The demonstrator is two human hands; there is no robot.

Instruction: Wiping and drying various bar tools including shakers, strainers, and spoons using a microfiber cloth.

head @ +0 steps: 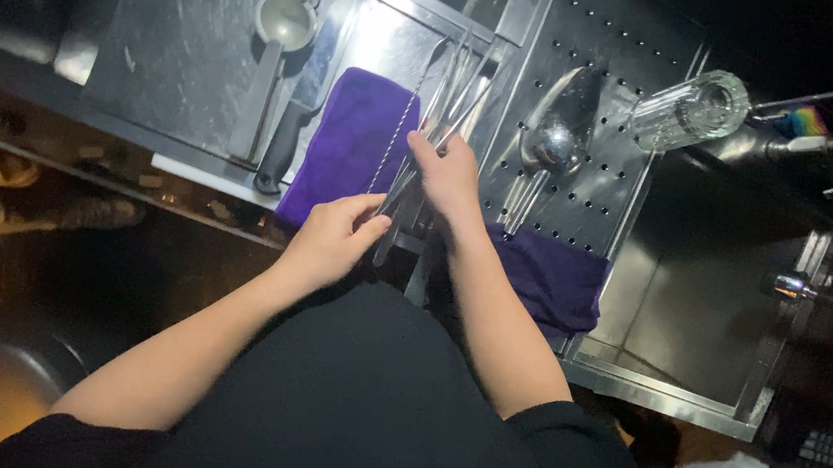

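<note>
Right hand (450, 172) grips a bundle of long metal bar tools (445, 106) (a twisted bar spoon (395, 137) among them), fanned above the purple cloth (349, 143). Left hand (330, 242) pinches their lower ends, steadying the bundle.

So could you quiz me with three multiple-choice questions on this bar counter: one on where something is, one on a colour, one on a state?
1. Where does the black-handled knife lie?
A. left of the purple cloth
B. inside the sink
C. on the floor

2. What colour is the cloth under the metal bar tools?
A. white
B. purple
C. green

3. How is the clear glass on the perforated tray?
A. upright and full
B. broken in pieces
C. lying on its side

Answers: 1 A, the knife rests along the cloth's left edge. 2 B, the cloth is purple. 3 C, the glass lies tipped over. Both the left hand and the right hand grip the tools.
</note>
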